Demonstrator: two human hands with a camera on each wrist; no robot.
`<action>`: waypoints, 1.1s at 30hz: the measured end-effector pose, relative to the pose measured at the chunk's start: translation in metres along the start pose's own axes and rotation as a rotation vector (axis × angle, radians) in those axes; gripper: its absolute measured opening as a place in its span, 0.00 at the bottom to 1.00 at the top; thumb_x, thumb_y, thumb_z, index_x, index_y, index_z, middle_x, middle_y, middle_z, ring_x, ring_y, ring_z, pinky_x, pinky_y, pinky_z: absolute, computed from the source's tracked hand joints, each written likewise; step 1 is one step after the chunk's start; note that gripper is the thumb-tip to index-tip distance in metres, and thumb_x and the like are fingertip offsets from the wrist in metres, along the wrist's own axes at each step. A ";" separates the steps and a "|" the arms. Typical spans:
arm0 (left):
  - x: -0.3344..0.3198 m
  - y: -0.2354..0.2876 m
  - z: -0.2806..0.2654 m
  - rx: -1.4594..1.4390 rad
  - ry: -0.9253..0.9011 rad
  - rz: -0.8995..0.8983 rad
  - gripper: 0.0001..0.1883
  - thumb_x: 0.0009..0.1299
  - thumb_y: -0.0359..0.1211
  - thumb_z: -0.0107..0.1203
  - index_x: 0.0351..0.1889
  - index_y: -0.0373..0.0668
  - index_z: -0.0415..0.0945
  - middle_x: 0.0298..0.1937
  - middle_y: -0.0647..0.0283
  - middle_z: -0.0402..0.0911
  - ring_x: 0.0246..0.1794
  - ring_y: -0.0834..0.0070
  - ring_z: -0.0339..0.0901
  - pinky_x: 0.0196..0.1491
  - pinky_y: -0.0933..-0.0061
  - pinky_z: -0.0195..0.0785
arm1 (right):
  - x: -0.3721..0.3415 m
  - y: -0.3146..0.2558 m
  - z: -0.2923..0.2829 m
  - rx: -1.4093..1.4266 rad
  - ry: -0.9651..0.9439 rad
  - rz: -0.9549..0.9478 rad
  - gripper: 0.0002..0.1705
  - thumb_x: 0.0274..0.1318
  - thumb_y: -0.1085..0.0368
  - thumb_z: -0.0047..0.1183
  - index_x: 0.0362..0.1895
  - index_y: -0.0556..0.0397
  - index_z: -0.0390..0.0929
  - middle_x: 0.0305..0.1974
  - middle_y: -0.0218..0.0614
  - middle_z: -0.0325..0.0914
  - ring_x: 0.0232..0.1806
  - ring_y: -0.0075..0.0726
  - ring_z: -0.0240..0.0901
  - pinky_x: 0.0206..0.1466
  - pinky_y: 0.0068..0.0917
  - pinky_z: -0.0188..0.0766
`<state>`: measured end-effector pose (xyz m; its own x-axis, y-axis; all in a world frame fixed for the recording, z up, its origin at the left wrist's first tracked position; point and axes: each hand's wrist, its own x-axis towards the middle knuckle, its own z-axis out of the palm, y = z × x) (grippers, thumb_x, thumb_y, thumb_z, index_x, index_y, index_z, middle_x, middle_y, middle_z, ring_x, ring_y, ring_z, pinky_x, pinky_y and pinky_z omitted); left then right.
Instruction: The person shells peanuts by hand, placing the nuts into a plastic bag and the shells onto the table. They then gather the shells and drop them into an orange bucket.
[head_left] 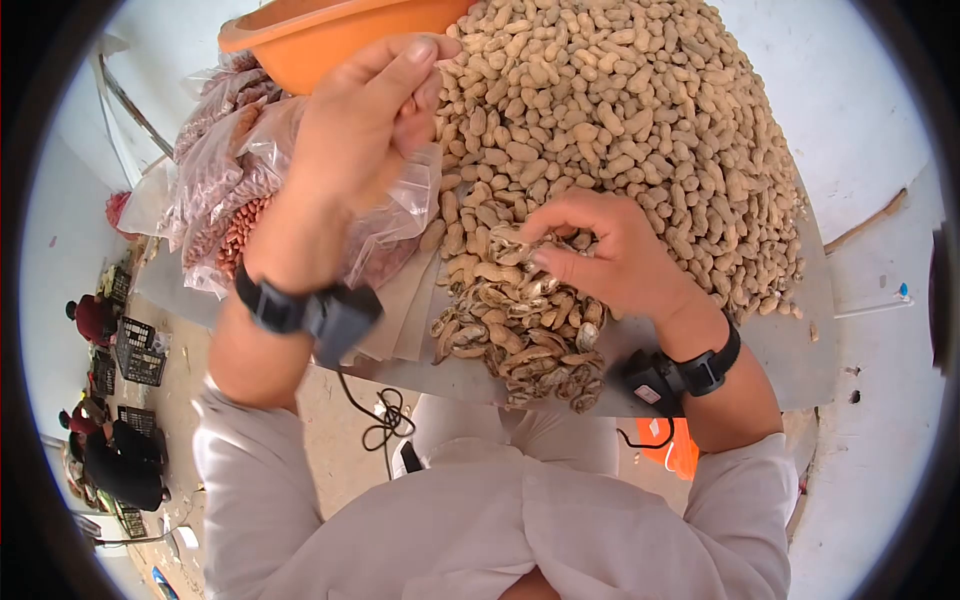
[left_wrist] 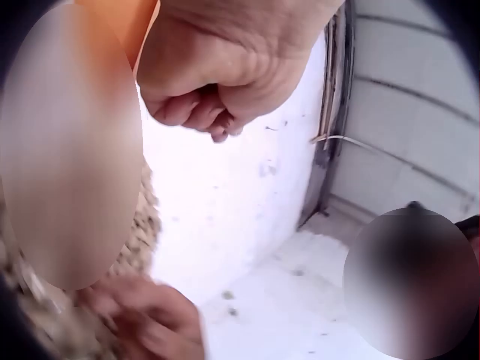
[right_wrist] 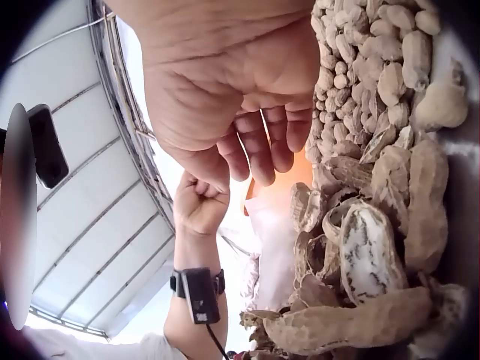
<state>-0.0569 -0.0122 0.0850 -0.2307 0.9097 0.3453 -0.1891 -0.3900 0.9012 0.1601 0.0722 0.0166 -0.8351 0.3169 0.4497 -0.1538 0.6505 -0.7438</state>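
My left hand (head_left: 365,125) is raised beside the orange basin (head_left: 290,45), with its fingers curled in and thumb and forefinger close together. Nothing shows between them, and the left wrist view also has the fingers folded toward the palm. Lower down, my right hand (head_left: 615,250) hovers over a heap of peanut shells (head_left: 520,345), many of them split. Its fingers are loosely bent, and the right wrist view shows no thing in them. Close by that hand lies an opened shell (right_wrist: 367,251) with a pale inside. Behind it rises a large pile of unshelled peanuts (head_left: 620,110).
Clear plastic bags (head_left: 225,150) of reddish peanut kernels (head_left: 240,235) lie left of the pile. The grey table (head_left: 770,360) has its near edge at my body. Cords hang from both wrist cameras. Black crates (head_left: 140,350) and people (head_left: 120,465) are on the floor far left.
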 end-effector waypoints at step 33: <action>-0.005 -0.023 0.013 0.560 -0.134 0.114 0.17 0.72 0.40 0.48 0.23 0.41 0.70 0.23 0.70 0.70 0.20 0.87 0.57 0.23 0.84 0.50 | -0.007 0.011 -0.054 -0.737 -0.045 0.255 0.12 0.40 0.65 0.56 0.34 0.54 0.79 0.31 0.38 0.76 0.39 0.46 0.73 0.44 0.39 0.69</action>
<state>-0.0394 -0.0056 0.0658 -0.0902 0.8906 0.4457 0.3717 -0.3851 0.8447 0.1926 0.1147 0.0322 -0.8204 0.5003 0.2769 0.4235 0.8570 -0.2936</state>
